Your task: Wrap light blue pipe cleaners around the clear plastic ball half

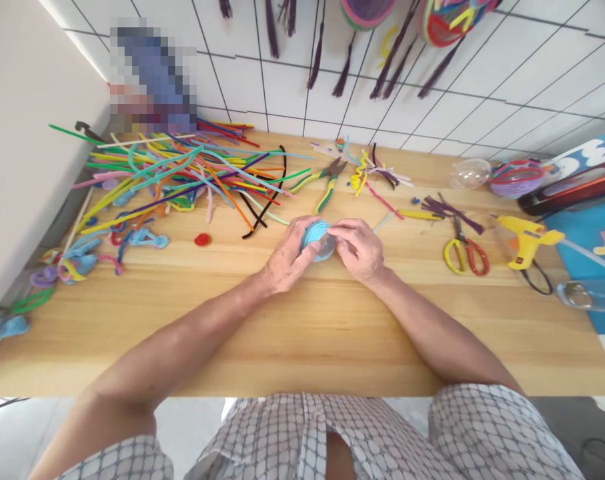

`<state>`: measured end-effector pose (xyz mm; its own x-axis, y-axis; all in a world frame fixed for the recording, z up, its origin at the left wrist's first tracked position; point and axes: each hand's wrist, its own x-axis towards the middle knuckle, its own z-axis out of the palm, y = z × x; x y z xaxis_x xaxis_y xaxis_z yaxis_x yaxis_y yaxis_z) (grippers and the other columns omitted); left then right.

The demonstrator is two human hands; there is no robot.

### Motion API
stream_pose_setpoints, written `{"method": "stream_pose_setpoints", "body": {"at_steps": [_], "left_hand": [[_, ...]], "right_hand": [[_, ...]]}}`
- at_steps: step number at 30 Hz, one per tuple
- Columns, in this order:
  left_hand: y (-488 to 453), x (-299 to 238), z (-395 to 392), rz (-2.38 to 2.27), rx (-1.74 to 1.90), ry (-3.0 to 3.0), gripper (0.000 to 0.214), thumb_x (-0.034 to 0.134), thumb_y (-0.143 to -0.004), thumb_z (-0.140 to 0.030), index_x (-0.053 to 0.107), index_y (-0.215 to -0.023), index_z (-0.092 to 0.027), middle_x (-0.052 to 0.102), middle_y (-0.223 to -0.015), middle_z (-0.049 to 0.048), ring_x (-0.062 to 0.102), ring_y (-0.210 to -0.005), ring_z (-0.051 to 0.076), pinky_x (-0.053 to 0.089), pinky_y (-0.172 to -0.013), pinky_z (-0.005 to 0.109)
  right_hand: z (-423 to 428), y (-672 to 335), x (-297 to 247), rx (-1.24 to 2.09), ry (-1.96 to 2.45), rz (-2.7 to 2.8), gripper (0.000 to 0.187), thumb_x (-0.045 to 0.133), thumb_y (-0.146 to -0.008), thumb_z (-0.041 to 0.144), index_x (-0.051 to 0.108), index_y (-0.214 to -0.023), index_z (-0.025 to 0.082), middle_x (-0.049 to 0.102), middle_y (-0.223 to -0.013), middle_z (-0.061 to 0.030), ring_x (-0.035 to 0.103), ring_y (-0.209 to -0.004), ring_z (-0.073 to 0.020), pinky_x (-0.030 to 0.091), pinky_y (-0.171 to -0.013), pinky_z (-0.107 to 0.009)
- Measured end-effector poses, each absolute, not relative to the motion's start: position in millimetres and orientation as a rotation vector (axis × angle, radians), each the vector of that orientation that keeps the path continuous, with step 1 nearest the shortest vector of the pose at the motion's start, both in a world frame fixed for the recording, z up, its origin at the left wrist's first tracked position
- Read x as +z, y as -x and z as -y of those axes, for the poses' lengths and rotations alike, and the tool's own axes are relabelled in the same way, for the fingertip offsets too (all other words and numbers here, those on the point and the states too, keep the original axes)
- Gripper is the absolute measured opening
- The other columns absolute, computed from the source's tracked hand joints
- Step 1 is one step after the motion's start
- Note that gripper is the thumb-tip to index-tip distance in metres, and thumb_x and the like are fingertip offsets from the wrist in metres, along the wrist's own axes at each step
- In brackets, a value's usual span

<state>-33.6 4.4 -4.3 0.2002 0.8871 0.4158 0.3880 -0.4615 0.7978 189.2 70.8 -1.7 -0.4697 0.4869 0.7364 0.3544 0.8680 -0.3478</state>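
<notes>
My left hand (288,259) is wrapped round a small clear dome (327,247) whose side is coiled with light blue pipe cleaner (313,232). On the other side of it, my right hand (359,250) pinches at the edge, its fingertips touching the blue coil. A loose pale blue end (383,221) sticks out to the right behind my right hand. Just beyond the dome lie green-and-yellow pliers (326,193). The exact grip of the right fingertips is too small to make out fully.
A heap of coloured pipe cleaners (192,173) spreads over the left of the wooden table (302,333). To the right are scissors (465,257), a yellow glue gun (527,240), a yellow-handled tool (419,215) and a clear dome shell (471,173). A red coil (203,239) lies left.
</notes>
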Motion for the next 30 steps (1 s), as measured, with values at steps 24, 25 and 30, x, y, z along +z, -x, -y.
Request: {"method": "stream_pose_setpoints", "body": {"at_steps": [24,25,30], "left_hand": [[34.2,-3.4,-3.9,-1.156,1.217,-1.887,0.056,0.043,-0.116,-0.054,0.047,-0.160,-0.019,0.055,-0.159,0.0194,0.056,-0.151,0.034,0.048,-0.131,0.054],[34.8,-4.2,-4.5,-1.150,1.209,-1.888,0.057,0.044,-0.116,-0.054,0.046,-0.161,-0.019,0.054,-0.160,0.0193,0.055,-0.152,0.034,0.047,-0.132,0.054],[37.5,-7.3,-7.1,-1.093,1.167,-1.930,0.068,0.059,-0.110,-0.055,0.039,-0.164,-0.020,0.048,-0.164,0.0216,0.049,-0.156,0.037,0.044,-0.133,0.058]], "right_hand": [[-69.4,-188.6,1.6,0.235,0.558,2.160,0.042,0.071,-0.099,0.035,0.065,-0.140,0.028,0.075,-0.124,-0.0127,0.075,-0.112,-0.0311,0.068,-0.095,-0.051],[-69.4,-188.3,1.4,0.233,0.560,2.160,0.043,0.071,-0.099,0.034,0.064,-0.140,0.028,0.075,-0.125,-0.0127,0.075,-0.113,-0.0312,0.068,-0.095,-0.051],[-69.7,-188.8,-0.1,0.241,0.591,2.187,0.043,0.070,-0.100,0.035,0.063,-0.141,0.029,0.074,-0.126,-0.0131,0.075,-0.115,-0.0325,0.067,-0.098,-0.053]]}}
